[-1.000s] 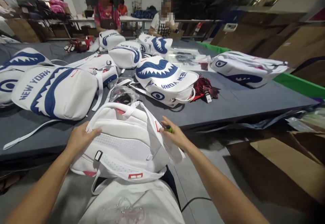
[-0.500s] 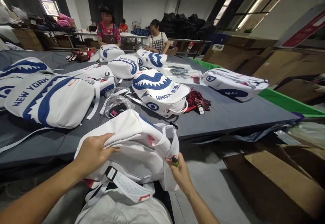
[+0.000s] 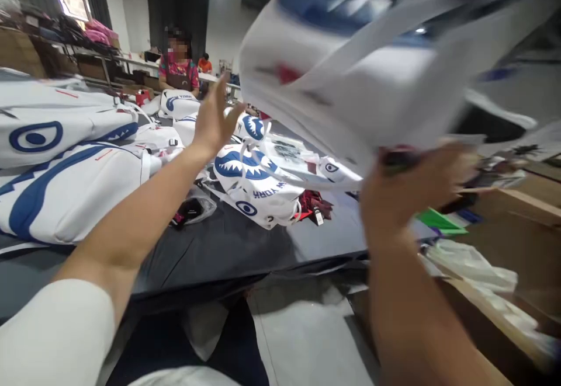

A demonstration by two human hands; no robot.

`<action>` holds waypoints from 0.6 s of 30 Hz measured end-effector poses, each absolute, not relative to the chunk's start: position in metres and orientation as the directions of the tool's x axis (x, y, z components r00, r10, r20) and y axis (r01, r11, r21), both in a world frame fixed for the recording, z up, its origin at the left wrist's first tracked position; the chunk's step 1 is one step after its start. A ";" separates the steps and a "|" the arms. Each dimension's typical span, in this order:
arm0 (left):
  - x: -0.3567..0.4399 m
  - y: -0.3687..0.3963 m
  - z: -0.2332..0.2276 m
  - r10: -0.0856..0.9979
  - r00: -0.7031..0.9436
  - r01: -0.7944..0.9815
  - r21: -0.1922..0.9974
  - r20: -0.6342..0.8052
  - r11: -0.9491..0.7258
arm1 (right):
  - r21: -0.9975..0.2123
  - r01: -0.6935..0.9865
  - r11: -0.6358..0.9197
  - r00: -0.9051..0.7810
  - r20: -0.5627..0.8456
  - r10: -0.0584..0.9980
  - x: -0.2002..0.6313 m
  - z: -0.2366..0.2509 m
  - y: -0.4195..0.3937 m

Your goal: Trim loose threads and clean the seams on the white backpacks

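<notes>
A white backpack [image 3: 342,88] with a dark blue print is raised at the upper right, smeared by motion, its straps swinging. My right hand [image 3: 412,193] grips it from below; a small dark object, too blurred to name, shows at the fingers. Empty, with its fingers apart, my left hand [image 3: 214,114] reaches forward just left of the raised bag. Below and between my hands, another white backpack [image 3: 258,190] with a blue toothed mouth and eye lies on the dark-covered table [image 3: 193,269].
More white backpacks [image 3: 74,190] are heaped at the left. Red tags [image 3: 316,204] and a clear bag with a black item [image 3: 191,209] lie on the table. A person [image 3: 179,70] sits across. Cardboard boxes [image 3: 517,240] and plastic stand at the right.
The backpack has gone from my lap up to the upper right in my right hand. My left hand has let go of it and moved up and forward. The view has shifted.
</notes>
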State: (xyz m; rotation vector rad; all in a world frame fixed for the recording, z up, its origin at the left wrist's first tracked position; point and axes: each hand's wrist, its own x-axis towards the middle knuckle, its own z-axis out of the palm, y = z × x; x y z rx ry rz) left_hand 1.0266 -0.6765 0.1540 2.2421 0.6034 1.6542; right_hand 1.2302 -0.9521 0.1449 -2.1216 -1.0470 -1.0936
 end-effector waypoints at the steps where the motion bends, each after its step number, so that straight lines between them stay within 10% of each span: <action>1: 1.019 -0.667 0.129 0.549 0.343 0.191 0.516 0.762 -0.835 | -0.214 0.769 -0.602 0.470 0.828 0.305 1.226 0.138 -0.914; 6: 0.909 -0.634 -0.010 0.731 0.513 0.493 0.543 0.450 -0.680 | 0.004 0.838 -0.545 0.467 0.510 0.722 1.200 0.037 -0.763; 13: 0.780 -0.615 -0.021 0.713 0.283 0.844 0.186 0.642 -0.502 | 0.041 0.860 -0.508 0.457 0.378 0.805 1.194 -0.062 -0.724; 18: 0.785 -0.585 -0.009 0.904 0.154 0.953 0.181 0.399 -0.242 | 0.322 0.869 -0.377 0.233 0.406 0.884 1.203 -0.074 -0.735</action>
